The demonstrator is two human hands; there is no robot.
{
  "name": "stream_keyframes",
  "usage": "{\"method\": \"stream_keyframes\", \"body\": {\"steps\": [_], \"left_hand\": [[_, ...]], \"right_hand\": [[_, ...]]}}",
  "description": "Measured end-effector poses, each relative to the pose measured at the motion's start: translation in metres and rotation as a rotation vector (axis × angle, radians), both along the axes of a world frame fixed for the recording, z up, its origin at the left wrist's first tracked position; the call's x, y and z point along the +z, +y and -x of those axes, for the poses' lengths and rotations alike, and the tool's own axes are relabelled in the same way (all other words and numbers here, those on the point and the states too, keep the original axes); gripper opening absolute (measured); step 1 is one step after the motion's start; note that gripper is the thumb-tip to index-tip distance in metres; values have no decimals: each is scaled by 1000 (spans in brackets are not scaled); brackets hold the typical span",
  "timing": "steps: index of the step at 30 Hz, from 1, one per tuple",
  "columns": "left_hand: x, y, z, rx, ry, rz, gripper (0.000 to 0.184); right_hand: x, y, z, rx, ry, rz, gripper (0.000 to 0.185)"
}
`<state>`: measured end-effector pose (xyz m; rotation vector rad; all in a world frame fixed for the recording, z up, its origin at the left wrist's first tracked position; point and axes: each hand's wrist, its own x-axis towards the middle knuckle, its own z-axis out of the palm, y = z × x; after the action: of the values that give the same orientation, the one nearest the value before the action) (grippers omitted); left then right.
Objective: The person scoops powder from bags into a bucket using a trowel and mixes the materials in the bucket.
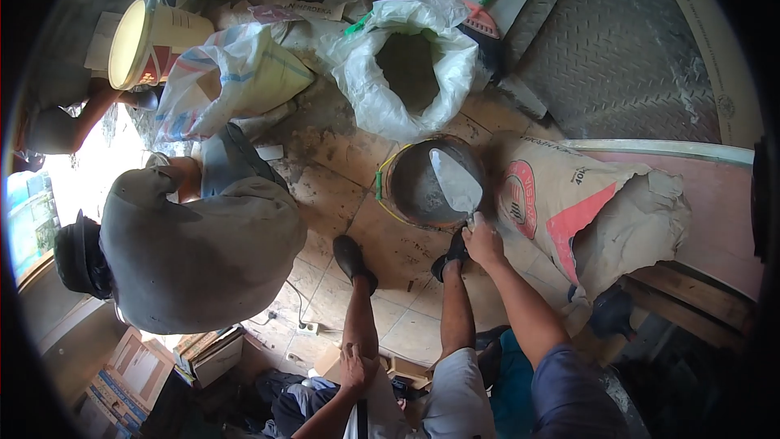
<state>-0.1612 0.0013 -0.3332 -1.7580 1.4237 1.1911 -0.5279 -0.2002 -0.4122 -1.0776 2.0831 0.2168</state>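
Note:
My right hand is closed around the handle of a trowel. The pale, pointed blade lies over a round bucket that has grey material inside and a yellow wire handle with a green grip. On my knee rests my left hand, fingers apart and holding nothing. Just right of the bucket lies a torn brown paper sack with red print, its open end facing right. Beyond the bucket stands a white plastic sack with its mouth open.
A person in a grey shirt bends over at the left. Behind them are a woven sack and a cream bucket. A metal checker plate leans at the upper right. On the tiled floor lies a power socket with a cable.

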Motion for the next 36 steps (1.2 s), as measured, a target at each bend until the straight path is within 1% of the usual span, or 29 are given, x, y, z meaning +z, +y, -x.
{"method": "stream_keyframes", "body": {"steps": [1,3,5,7,8,9,10,11,12,14,15,16,17,18,19,20,21,22,23,24,26,27,28,29,30,32,33,35,36], "left_hand": [[1,-5,0,0,-2,8,74],[3,-11,2,-13,1,23,75],[2,-17,5,-48,19,139,69],[2,-22,7,-90,31,173,69],[4,-25,9,-114,35,201,69],[9,-29,12,-139,44,205,69],[11,-34,16,-147,49,214,69],[13,-39,22,-161,60,217,69],[15,-43,24,-206,87,210,69],[9,-47,33,-258,90,247,67],[11,-50,40,-277,115,282,61],[9,-55,50,-316,137,284,61],[9,-60,57,-347,150,323,58],[11,-64,63,-376,160,360,55],[11,-67,71,-340,197,375,50],[14,-72,80,-367,205,381,50],[20,-76,89,-339,218,370,51],[25,-80,100,-307,225,363,52],[35,-81,112,-293,205,382,51],[35,-78,113,-311,230,421,53],[40,-71,115,-315,186,379,53],[42,-70,113,-291,210,330,53],[44,-66,111,-299,159,285,54],[49,-68,121,-273,119,265,55],[60,-67,125,-246,72,234,56],[64,-59,121,-233,-5,200,55],[66,-56,119,-229,-3,196,54],[59,-58,126,-217,5,206,53],[58,-59,128,-236,17,224,53]], "right_hand": [[21,4,8,-20,-63,6,35],[66,18,30,-96,-229,50,35],[119,38,58,-270,-397,73,33],[184,61,92,-353,-403,97,29],[243,45,101,-511,-380,-26,29],[269,60,123,-420,-271,5,33],[283,89,145,-327,-126,148,37],[295,113,171,-209,31,124,45],[314,123,185,-189,124,124,44],[335,118,205,-179,280,-32,39],[328,122,215,-144,302,-49,35],[306,124,225,-105,319,-62,32],[282,120,232,-98,313,-51,23],[248,116,241,-57,312,-41,20],[206,113,251,-9,306,38,18],[154,109,257,-20,400,147,17],[100,103,265,-13,431,77,19],[80,83,272,-125,346,0,23],[46,73,284,-58,286,-78,23],[19,64,291,-75,271,-81,23],[-32,52,298,-449,215,-320,23],[-55,55,293,-458,196,-321,23],[-77,57,284,-328,252,-279,24],[-95,63,273,-191,300,-240,25],[-105,74,259,-183,265,-256,25],[-113,94,259,-209,146,-137,28],[-107,100,261,-201,147,-138,28],[-86,105,262,34,103,-152,27],[-89,107,263,41,98,-150,27]]}}
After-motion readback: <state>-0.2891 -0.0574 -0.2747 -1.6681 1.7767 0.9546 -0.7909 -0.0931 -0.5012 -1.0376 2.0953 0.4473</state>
